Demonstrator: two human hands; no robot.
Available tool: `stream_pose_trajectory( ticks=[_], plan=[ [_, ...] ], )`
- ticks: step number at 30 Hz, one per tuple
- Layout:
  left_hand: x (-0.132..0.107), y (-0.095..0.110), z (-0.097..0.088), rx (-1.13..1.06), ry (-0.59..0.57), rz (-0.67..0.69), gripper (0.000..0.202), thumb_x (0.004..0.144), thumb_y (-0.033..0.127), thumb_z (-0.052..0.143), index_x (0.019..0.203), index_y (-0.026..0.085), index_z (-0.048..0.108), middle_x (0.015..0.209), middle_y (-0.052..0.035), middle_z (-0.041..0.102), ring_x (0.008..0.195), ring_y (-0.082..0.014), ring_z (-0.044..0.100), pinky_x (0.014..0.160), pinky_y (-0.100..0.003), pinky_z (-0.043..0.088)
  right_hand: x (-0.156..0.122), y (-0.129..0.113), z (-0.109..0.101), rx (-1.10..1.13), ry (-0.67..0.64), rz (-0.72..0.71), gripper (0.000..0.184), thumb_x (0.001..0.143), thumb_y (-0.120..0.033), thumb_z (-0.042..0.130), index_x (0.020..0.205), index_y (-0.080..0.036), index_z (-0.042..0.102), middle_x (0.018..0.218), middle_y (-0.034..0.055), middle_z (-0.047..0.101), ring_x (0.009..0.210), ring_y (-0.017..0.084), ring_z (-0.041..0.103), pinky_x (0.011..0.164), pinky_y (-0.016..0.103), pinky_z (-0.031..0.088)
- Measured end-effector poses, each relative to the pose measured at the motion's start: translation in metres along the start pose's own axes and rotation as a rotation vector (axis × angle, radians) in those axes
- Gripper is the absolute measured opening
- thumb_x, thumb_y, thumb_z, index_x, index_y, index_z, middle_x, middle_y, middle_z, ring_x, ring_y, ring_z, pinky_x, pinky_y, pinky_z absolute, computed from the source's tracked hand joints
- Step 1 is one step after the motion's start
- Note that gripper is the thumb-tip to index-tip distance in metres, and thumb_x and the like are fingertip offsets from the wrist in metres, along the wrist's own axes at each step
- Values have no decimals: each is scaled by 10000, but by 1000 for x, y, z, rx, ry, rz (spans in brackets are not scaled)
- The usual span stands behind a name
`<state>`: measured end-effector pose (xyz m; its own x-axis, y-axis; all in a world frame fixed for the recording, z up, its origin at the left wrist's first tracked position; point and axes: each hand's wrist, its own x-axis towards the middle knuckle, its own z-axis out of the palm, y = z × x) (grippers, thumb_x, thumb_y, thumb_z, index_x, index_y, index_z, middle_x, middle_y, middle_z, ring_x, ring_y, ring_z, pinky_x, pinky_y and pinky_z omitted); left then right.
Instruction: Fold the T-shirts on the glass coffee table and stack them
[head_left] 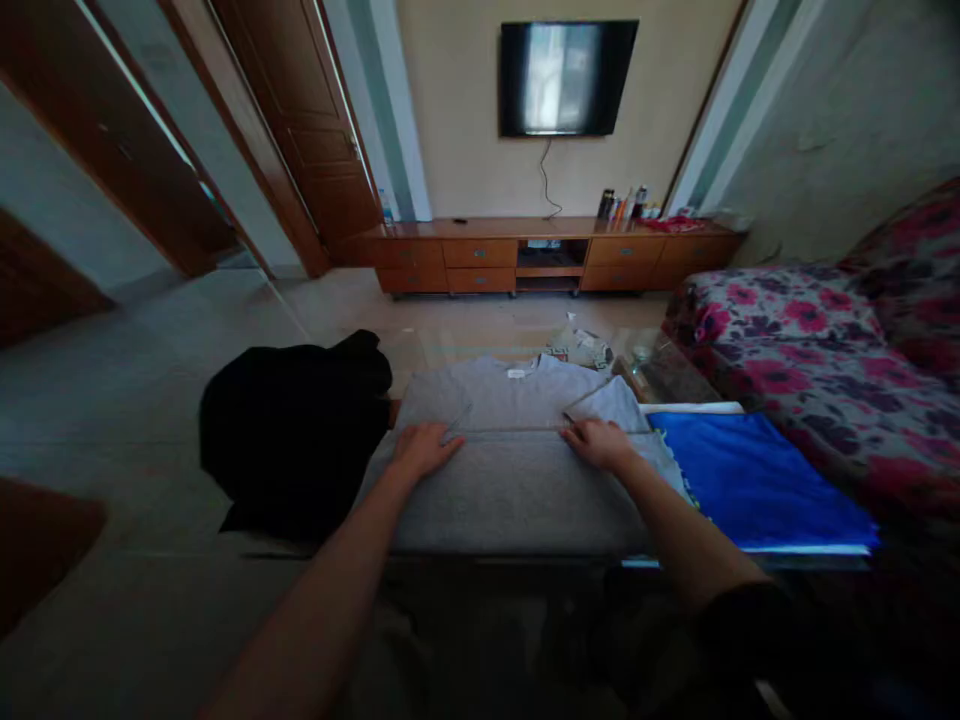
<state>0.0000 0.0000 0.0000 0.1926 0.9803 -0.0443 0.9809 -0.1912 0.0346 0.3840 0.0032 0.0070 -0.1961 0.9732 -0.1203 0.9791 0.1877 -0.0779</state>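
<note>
A grey T-shirt (517, 490) lies on a glass-topped table, its lower part folded up across the chest so the hem runs sideways between my hands. The neckline with a white label (516, 373) faces away from me. My left hand (424, 450) is at the left end of the hem, its fingers curled on the cloth and the thumb pointing right. At the right end, below the short sleeve (604, 402), my right hand (600, 442) closes on the same edge. The undersides of both hands' fingers are partly hidden.
A black garment heap (292, 440) sits left of the T-shirt. Folded blue cloth (757, 480) lies to its right. Crumpled clear plastic (589, 348) is on the table's far side. Beyond are a wooden TV cabinet (480, 252) and a flowered sofa (810, 360) at right.
</note>
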Motion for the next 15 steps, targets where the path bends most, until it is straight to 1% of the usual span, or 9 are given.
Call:
stream_pose_trajectory(
  ticks=[2, 5, 10, 15],
  plan=[
    [-3, -10, -2, 10, -24, -34, 747, 912, 781, 293, 1138, 207, 713, 1148, -148, 726, 1087, -342, 654, 934, -427, 440, -3, 5, 0, -3, -3, 6, 667, 994, -691, 244, 1026, -204, 699, 1065, 139, 732, 1036, 311, 664, 920, 442, 415],
    [-6, -24, -5, 35, -23, -74, 765, 888, 810, 302, 1075, 200, 725, 1108, -156, 731, 1076, -346, 653, 944, -429, 431, -6, 17, 0, -28, -9, 25, 681, 988, -703, 249, 997, -199, 706, 1027, 143, 736, 1020, 309, 668, 942, 447, 399],
    [-14, -45, -11, 70, 64, -141, 739, 860, 821, 362, 1000, 192, 725, 1069, -161, 721, 1072, -337, 634, 985, -431, 410, -12, 44, -1, -110, 17, 59, 684, 997, -680, 256, 968, -177, 717, 1031, 170, 729, 1027, 304, 659, 942, 427, 388],
    [-20, -60, -13, 54, 125, -154, 626, 877, 752, 432, 953, 200, 716, 1047, -146, 704, 1079, -317, 605, 995, -410, 407, -19, 68, -1, -131, 50, 89, 669, 995, -676, 274, 947, -176, 715, 1007, 171, 722, 1015, 294, 651, 919, 407, 390]
  ],
)
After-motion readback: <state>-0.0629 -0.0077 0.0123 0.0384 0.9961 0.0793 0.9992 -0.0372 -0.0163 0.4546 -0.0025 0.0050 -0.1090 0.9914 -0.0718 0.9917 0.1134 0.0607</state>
